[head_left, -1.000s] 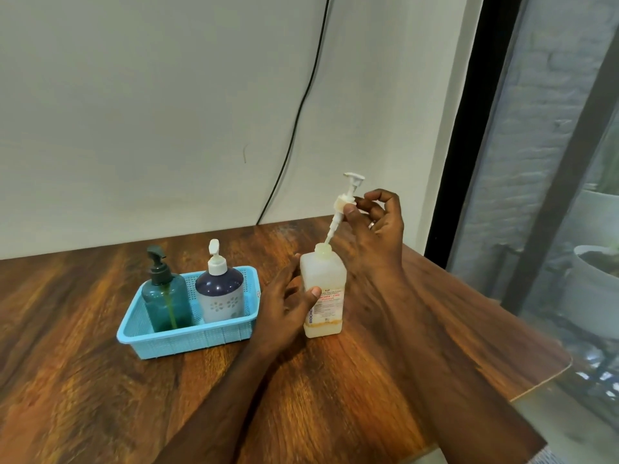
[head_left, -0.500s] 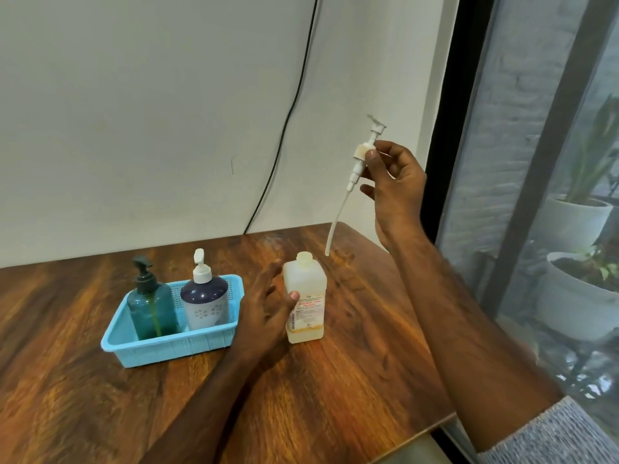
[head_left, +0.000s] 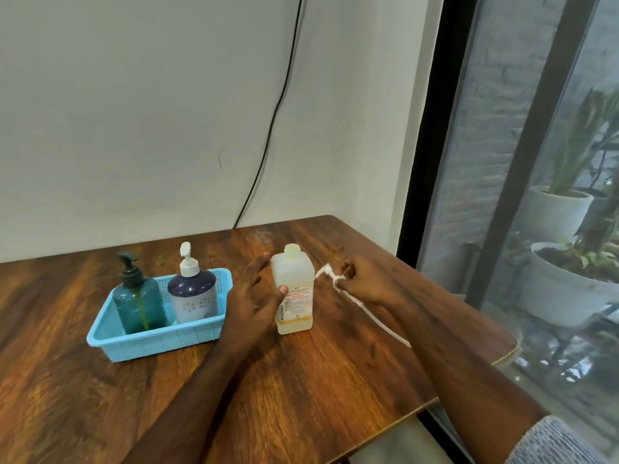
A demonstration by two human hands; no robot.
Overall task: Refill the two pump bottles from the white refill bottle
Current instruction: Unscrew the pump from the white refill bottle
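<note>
Blue basket (head_left: 157,341) beside refill btl (head_left: 293,289)

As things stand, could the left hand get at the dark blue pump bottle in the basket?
Probably yes. The left hand holds the white refill bottle just right of the blue basket, and the dark blue pump bottle stands in its near end with nothing between. It must let go first.

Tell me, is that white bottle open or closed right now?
Open. The white bottle stands upright with a bare neck; its pump is out, held low over the table by the right hand.
</note>
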